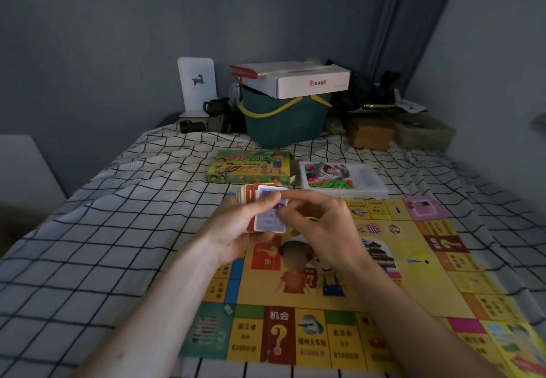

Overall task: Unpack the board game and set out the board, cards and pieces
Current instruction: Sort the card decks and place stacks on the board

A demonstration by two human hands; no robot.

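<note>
Holding a stack of cards [267, 209] above the far-left corner of the board [369, 283], which lies unfolded on the bed [88, 244]; left hand [242, 227] curled round the stack from below, thumb across the top card; right hand [319, 230] pinching that card's right edge; judged light, thin, slick, apt to fan or slip, so best gripped by the long edges; game box [251, 168] and tray of pieces [342, 179] lie beyond the board.
</note>
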